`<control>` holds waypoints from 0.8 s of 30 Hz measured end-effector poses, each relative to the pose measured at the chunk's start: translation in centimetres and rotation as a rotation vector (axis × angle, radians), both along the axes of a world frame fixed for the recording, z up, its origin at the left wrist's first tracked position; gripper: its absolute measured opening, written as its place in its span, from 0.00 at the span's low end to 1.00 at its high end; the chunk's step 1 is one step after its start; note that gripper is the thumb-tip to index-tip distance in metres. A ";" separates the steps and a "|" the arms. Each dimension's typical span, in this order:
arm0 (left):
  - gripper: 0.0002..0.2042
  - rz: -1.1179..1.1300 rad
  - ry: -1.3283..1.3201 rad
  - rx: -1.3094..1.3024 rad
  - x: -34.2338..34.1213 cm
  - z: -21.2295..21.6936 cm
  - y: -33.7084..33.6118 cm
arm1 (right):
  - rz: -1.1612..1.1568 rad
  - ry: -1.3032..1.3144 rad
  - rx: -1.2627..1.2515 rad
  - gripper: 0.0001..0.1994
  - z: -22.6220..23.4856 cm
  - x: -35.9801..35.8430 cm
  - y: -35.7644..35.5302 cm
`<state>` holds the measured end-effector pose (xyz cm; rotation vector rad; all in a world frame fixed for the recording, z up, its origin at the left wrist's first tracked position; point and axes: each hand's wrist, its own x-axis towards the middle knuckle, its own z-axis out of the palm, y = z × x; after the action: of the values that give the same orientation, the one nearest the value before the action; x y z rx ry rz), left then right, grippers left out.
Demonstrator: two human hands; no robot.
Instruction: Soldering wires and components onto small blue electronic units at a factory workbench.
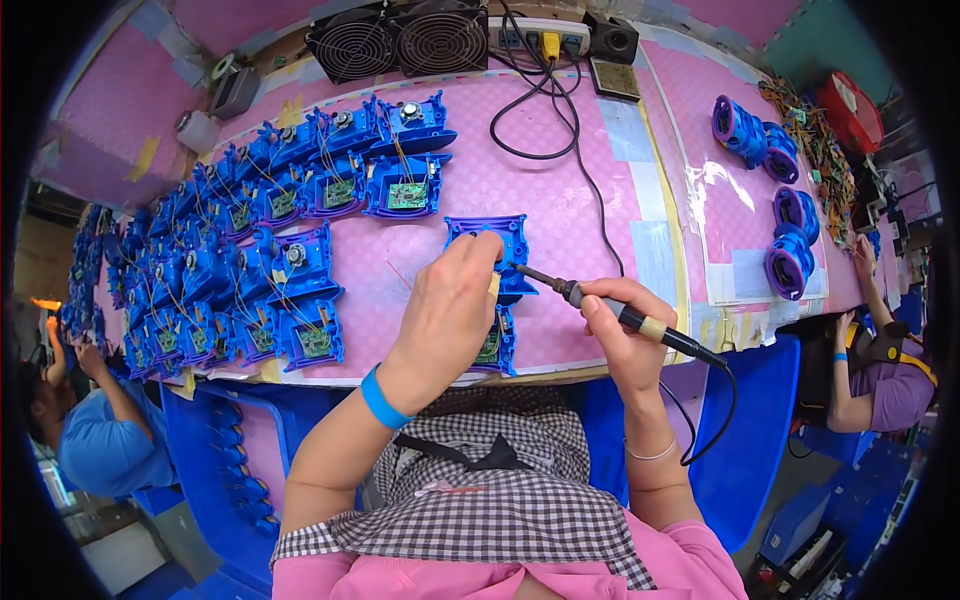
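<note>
While the right fingers [620, 290] are wrapped around the soldering iron [652, 329], its long axis running forward-left to the blue housing [514, 238] on the table [475, 185], the left fingers [486, 246] lie nearer, bunched over that housing (their hold cannot be told).

The soldering iron [632, 318] has a smooth, dark plastic-looking handle and a dull metal shaft [543, 277]. The housing [512, 245] at its tip is smooth, semi-gloss blue plastic. From where I stand, the pink table covering [545, 185] shines like plastic film. The apron [480, 520] is matt woven cloth; the bracelet [651, 455], polished metal.
</note>
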<state>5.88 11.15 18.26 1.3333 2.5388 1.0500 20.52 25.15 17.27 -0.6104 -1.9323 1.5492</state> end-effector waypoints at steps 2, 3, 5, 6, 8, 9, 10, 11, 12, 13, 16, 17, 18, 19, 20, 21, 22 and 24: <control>0.12 0.004 0.010 0.018 -0.1 -0.2 0.2 | -0.001 -0.001 -0.003 0.05 -0.1 -0.1 0.0; 0.12 0.004 0.009 0.018 -0.1 -0.2 0.2 | -0.002 -0.001 -0.007 0.06 -0.1 -0.1 0.0; 0.11 0.000 0.007 0.022 -0.2 -0.2 0.2 | -0.001 0.001 0.005 0.06 -0.1 -0.1 0.1; 0.11 0.000 0.006 0.023 -0.2 -0.1 0.3 | 0.000 0.005 0.017 0.05 -0.1 -0.1 0.1; 0.11 0.005 0.015 -0.023 -0.2 0.0 0.3 | 0.002 0.008 0.039 0.06 -0.1 -0.2 0.0; 0.11 0.007 0.015 -0.023 -0.2 0.0 0.2 | 0.005 0.012 0.060 0.06 0.0 -0.2 0.0; 0.10 0.008 0.074 -0.015 -0.2 -0.1 -0.2 | 0.007 0.012 0.061 0.06 -0.1 -0.3 0.0; 0.10 0.005 0.132 -0.006 -0.3 -0.2 -0.5 | 0.035 0.029 0.114 0.05 -0.2 -0.3 0.0; 0.10 0.001 0.131 -0.005 -0.5 0.2 -1.1 | 0.061 0.045 0.167 0.05 -0.3 -0.3 0.2; 0.08 0.042 0.121 0.097 -0.7 0.9 -1.9 | 0.063 0.043 0.183 0.05 -0.3 -0.1 0.4; 0.06 0.242 -0.202 0.304 -1.1 1.6 -3.8 | 0.027 0.099 0.135 0.05 -0.3 0.3 0.6; 0.05 0.406 -0.517 0.412 -1.2 1.7 -4.1 | 0.027 0.098 0.092 0.05 -0.3 0.3 0.6; 0.05 0.410 -0.514 0.416 -1.1 1.5 -4.1 | 0.032 0.101 0.093 0.05 -0.3 0.3 0.5; 0.06 0.427 -0.428 0.296 -1.1 1.1 -4.1 | 0.002 0.079 0.040 0.05 -0.3 0.3 0.4; 0.07 0.445 -0.340 0.177 -0.9 0.6 -3.9 | -0.026 0.057 -0.013 0.05 -0.1 0.3 0.3; 0.08 0.349 -0.154 0.261 -0.9 -0.3 -3.3 | -0.020 0.059 -0.011 0.05 -0.1 0.2 0.2; 0.08 0.354 -0.153 0.264 -0.9 -0.8 -2.9 | -0.026 0.057 -0.010 0.05 -0.1 0.1 0.1; 0.06 0.249 -0.048 0.178 -1.0 -1.4 -2.2 | -0.039 0.054 -0.004 0.05 -0.1 0.0 0.0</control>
<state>4.83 8.97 16.84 1.0286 2.6795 1.3631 20.50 25.15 17.16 -0.5979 -1.8672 1.5305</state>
